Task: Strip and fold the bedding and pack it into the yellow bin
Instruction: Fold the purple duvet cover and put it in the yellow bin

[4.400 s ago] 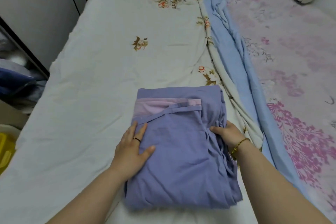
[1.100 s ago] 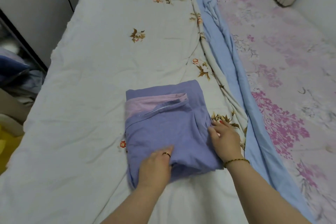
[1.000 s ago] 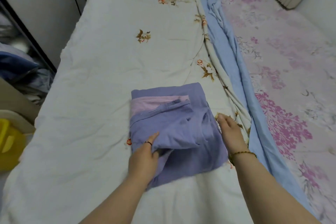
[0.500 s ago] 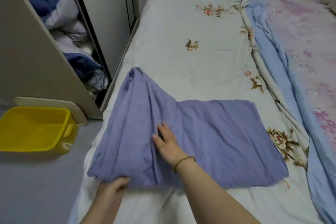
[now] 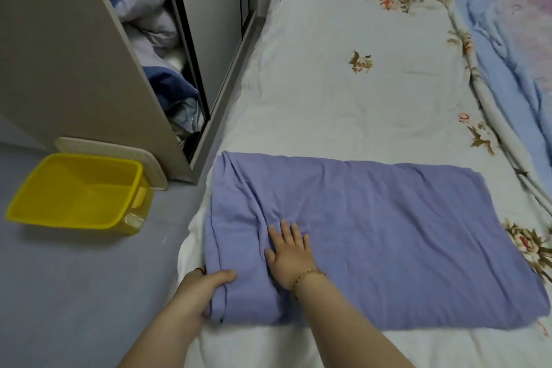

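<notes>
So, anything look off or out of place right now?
Nothing stands out. The purple sheet lies folded on the bed, left hand gripping its near corner, right hand flat on top. The yellow bin stands upright.

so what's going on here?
A person is folding a purple sheet on the bed. The left hand grips the sheet's near left edge; the right hand lies flat on top, pressing it down. The sheet is a wide rectangle, not yet compact. The yellow bin sits empty on the floor left of the bed, by the open wardrobe.
</notes>
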Tool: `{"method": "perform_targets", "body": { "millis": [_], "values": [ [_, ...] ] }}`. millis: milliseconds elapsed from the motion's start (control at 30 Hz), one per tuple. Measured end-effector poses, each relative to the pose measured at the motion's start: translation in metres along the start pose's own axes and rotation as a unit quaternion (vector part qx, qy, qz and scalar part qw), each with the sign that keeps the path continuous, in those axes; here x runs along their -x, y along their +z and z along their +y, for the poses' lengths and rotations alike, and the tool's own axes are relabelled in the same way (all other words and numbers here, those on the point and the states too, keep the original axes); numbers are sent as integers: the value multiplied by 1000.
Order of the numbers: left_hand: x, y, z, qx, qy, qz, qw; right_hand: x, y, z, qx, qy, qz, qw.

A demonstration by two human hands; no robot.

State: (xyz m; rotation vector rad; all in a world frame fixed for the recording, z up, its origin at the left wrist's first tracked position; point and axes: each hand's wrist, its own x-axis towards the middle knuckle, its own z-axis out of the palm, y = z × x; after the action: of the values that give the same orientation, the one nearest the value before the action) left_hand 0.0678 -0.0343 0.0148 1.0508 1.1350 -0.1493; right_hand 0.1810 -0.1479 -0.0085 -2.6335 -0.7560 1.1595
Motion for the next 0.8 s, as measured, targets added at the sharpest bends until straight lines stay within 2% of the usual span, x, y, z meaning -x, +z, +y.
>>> {"method": "perform_targets", "body": {
  "millis": [33,100,167,233,333,433,500,600,733,767,800],
  "values": [
    [1,4,0,29,-4,-13,999,1,-6,0,-34,1,-5,999],
    [9,16,7,64,21,-26,997,9,-26,-2,-187,-9,3,982],
    [22,34,15,64,77,-49,994,27,-56,0,-380,3,-22,925],
    [33,56,24,36,145,-89,985,44,-82,9,-481,-4,-11,877],
    [45,103,32,-77,208,-184,958,67,-110,38,-501,-60,58,861],
    [46,156,20,-295,252,-225,894,84,-131,75,-485,-96,88,865],
    [46,184,7,-427,259,-232,834,86,-133,102,-454,-55,136,879],
    [45,211,-15,-553,247,-202,769,76,-125,140,-442,55,217,868],
    [32,227,-39,-656,291,-197,668,53,-103,175,-425,112,222,870],
    [29,232,-44,-661,309,-207,652,47,-100,183,-426,121,224,868],
    [28,233,-47,-632,333,-217,665,41,-97,188,-422,127,223,870]
  ]
}}
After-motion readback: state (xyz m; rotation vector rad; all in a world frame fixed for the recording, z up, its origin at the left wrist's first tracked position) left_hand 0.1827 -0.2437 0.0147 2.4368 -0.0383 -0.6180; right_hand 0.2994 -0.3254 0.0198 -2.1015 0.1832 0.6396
